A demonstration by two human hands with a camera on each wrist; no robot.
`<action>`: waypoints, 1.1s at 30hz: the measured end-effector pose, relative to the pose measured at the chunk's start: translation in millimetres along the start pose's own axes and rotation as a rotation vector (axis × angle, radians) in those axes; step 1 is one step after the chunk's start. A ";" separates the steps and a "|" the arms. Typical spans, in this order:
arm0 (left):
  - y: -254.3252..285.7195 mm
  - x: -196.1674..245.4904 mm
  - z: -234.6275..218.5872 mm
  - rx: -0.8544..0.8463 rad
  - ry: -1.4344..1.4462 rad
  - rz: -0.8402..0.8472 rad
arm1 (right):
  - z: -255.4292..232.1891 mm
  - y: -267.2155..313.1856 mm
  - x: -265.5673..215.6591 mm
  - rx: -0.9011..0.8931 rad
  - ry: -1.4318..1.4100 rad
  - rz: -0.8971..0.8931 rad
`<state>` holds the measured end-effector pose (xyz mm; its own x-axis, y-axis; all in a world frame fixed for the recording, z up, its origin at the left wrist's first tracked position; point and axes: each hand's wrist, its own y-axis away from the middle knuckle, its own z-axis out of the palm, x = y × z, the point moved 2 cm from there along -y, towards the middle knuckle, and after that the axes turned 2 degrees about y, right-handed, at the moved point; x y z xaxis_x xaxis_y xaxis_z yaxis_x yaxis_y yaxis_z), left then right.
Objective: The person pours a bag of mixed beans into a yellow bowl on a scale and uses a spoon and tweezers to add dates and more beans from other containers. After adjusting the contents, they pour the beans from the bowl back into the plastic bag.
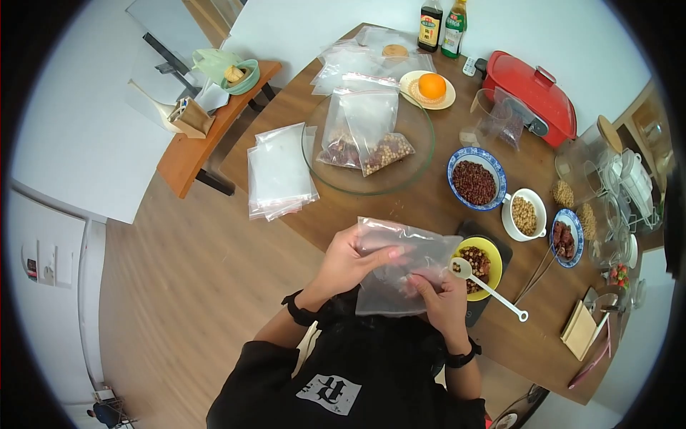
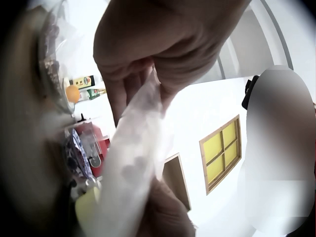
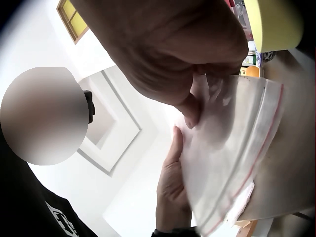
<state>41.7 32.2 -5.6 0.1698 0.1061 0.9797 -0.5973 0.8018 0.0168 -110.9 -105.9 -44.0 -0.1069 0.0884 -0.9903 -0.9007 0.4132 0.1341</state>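
Note:
A clear zip bag [image 1: 400, 286] with a red line along its mouth is stretched between both hands above the person's lap, and no contents show in it. The left hand [image 1: 341, 264] pinches it near the upper left, thumb laid across the front. At its lower right, the right hand [image 1: 446, 304] grips the plastic between thumb and fingers. In the right wrist view the same bag [image 3: 222, 143] hangs with its red-lined edge outward. Close beside the right hand stands a yellow bowl [image 1: 498, 275] of mixed beans, with a white spoon [image 1: 493, 289] lying across it.
The yellow bowl sits on a black scale [image 1: 475, 312]. A glass bowl [image 1: 421, 168] holds filled bags. Spare bags [image 1: 280, 171] lie left. Red beans fill a blue-patterned bowl [image 1: 501, 163], pale beans a white cup [image 1: 509, 223]. Jars [image 1: 607, 236] crowd the right edge.

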 end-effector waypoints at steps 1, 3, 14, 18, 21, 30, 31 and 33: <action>-0.6 -5.8 -2.0 -0.005 0.063 -0.032 | -1.6 0.9 -2.4 0.015 0.093 -0.047; -0.7 -10.8 -2.5 -0.009 0.128 -0.072 | -3.7 2.2 -2.6 0.029 0.185 -0.086; 14.4 -28.8 -13.8 0.021 0.044 -0.037 | 2.2 1.5 8.3 -0.020 -0.067 0.120; 31.6 -13.0 -55.0 0.273 0.008 -0.214 | 8.5 3.5 6.8 -0.088 -0.120 0.179; 46.6 10.4 -131.8 0.638 -0.476 -0.138 | 3.0 10.5 2.8 -0.085 -0.034 0.186; -17.9 0.7 -271.8 0.731 -0.703 -0.161 | -16.0 30.4 -6.6 0.043 0.106 0.060; -22.2 -4.0 -275.9 0.862 -1.278 -0.090 | -27.0 38.8 -8.3 0.125 0.148 0.005; -37.7 -12.6 -281.8 0.816 -1.771 0.188 | -53.0 60.8 -8.7 0.369 0.120 -0.017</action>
<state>282.9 166.3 -74.7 -0.4659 -0.8842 0.0338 -0.7585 0.3794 -0.5299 -187.1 -129.5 -29.2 -0.1617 -0.0192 -0.9867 -0.6929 0.7142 0.0996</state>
